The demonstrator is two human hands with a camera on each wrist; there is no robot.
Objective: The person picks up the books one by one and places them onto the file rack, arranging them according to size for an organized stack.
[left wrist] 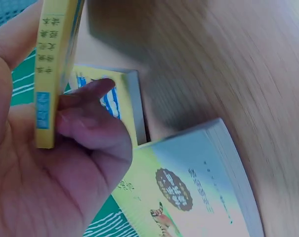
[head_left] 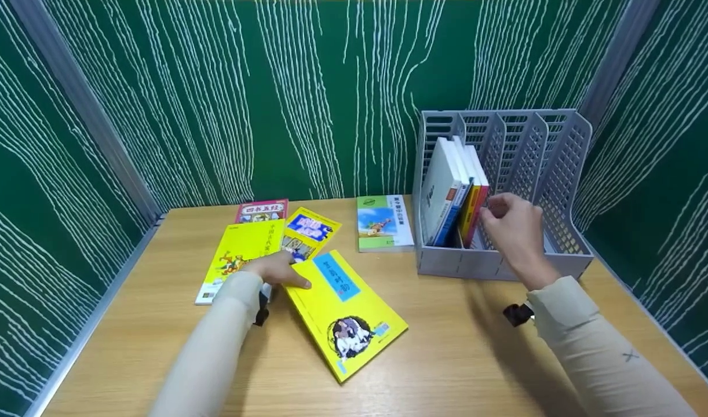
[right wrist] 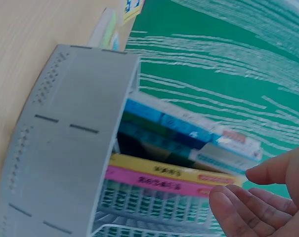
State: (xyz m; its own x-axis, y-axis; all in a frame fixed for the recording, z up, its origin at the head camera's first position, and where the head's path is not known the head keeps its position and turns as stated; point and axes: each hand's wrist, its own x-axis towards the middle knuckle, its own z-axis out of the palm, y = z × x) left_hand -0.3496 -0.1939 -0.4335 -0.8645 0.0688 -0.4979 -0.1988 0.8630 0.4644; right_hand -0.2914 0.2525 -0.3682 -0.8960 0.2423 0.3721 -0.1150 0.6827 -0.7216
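Observation:
In the head view my left hand (head_left: 276, 269) grips a yellow book (head_left: 354, 324) with a blue title panel by its left edge. The left wrist view shows its narrow yellow spine (left wrist: 46, 74) between thumb and fingers. My right hand (head_left: 516, 229) is at the grey file rack (head_left: 475, 263), beside several upright books in its left compartments. Its thumb and fingers stand apart, fingertips right at the outer ends of a yellow-spined book (right wrist: 164, 168) and a pink-spined book (right wrist: 149, 181). White books with blue on their spines (head_left: 441, 191) lean to their left.
Left of the held book lie a yellow book (head_left: 244, 249), a pink-covered book (head_left: 264, 210) and a yellow-and-blue book (head_left: 311, 229). A green-and-white book (head_left: 383, 223) lies just left of the rack. Green walls with white lines (head_left: 284, 87) enclose the wooden table (head_left: 446, 359).

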